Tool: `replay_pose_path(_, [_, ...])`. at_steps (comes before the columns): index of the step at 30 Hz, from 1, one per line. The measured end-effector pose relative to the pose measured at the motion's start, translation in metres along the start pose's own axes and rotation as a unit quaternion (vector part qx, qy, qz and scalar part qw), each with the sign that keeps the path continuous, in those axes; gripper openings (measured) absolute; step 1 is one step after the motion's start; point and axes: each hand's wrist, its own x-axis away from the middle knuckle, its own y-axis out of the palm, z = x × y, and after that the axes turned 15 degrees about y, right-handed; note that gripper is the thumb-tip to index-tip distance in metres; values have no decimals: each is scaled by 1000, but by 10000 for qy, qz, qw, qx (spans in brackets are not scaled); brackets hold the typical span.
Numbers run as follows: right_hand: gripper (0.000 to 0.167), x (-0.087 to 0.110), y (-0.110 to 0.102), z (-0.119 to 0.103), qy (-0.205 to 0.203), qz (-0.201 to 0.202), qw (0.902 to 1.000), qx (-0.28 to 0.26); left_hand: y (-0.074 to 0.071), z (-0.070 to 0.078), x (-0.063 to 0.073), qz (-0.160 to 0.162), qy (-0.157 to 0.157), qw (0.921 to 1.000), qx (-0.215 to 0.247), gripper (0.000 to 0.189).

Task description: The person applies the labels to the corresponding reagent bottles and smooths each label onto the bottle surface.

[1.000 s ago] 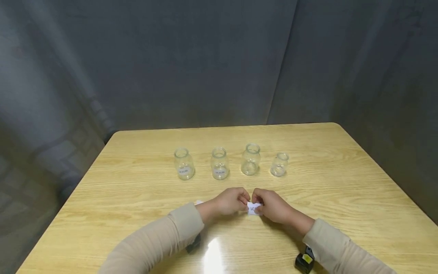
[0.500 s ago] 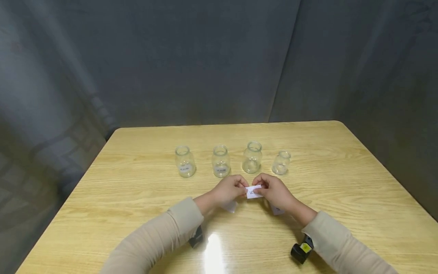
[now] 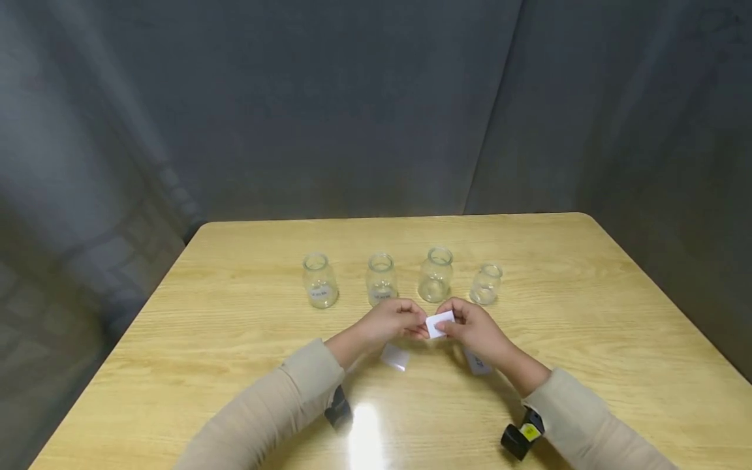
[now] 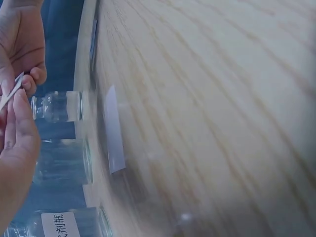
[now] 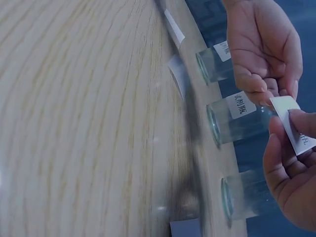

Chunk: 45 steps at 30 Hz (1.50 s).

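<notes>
In the head view, my right hand (image 3: 477, 334) pinches a small white label (image 3: 435, 324) between thumb and fingers. Dark writing shows partly under the thumb in the right wrist view. My left hand (image 3: 390, 324) meets it from the other side, thumb and fingertips pinching its edge. Beyond the hands stand several open glass jars in a row. The leftmost jar (image 3: 320, 277) and the second jar (image 3: 381, 277) bear white labels with writing. No label shows on the third jar (image 3: 435, 282) or on the small jar (image 3: 485, 285) at the right end.
A pale translucent slip (image 3: 395, 357) lies on the wooden table (image 3: 235, 326) near the left wrist. Under the right wrist lies another white label (image 3: 478, 363) with writing. Black wrist cameras (image 3: 518, 438) hang below the sleeves. A grey curtain (image 3: 329, 111) stands behind.
Both hands have risen in the head view with the label, uncovering the slip and the other label on the table. The held label has tilted, and its writing shows less.
</notes>
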Motion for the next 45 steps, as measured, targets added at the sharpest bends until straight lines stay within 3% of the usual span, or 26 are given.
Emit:
replay_pose_path(7, [16,5,-3,3,-84,-546,9981,-256,-2,-2,4,-364,-29,9993,83,16])
replay_pose_path(20, [17,0,-5,6,-150,-798,9957,-444,-3,3,2,-461,-107,9989,74,15])
replay_pose_path(23, [17,0,-5,6,-75,-515,9979,-394,-2,2,1,-360,-86,9993,-18,13])
replay_pose_path(28, [21,-1,-3,7,68,511,9985,-198,-3,-1,0,-41,0,9994,-330,10])
replay_pose_path(31, [22,-2,-2,10,185,852,9961,-92,-5,-5,0,45,28,9986,-528,6])
replay_pose_path(34, [21,-1,0,12,203,676,9975,-42,-6,-6,0,35,30,9977,-673,5])
replay_pose_path(40, [25,1,5,12,-133,-45,9999,-14,-2,-8,-1,-203,29,9949,-986,9])
replay_pose_path(45, [26,3,5,13,-152,-56,9999,10,1,-8,-2,-400,-16,9916,-1234,10])
